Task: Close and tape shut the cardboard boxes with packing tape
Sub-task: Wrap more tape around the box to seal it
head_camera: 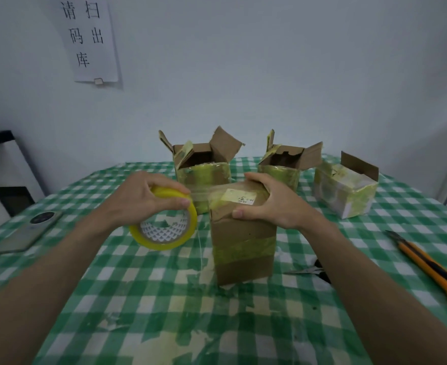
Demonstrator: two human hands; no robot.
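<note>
My left hand (148,197) grips the tape roll (164,227); my right hand (269,204) clamps the near box (243,248). The stretched tape strip (200,192) may twist, wrinkling the seal.

Relative to the near box (243,233): three boxes (204,167) (283,167) (346,188) are set behind, a phone (30,230) left, scissors (312,271) and knife (427,267) right.
</note>
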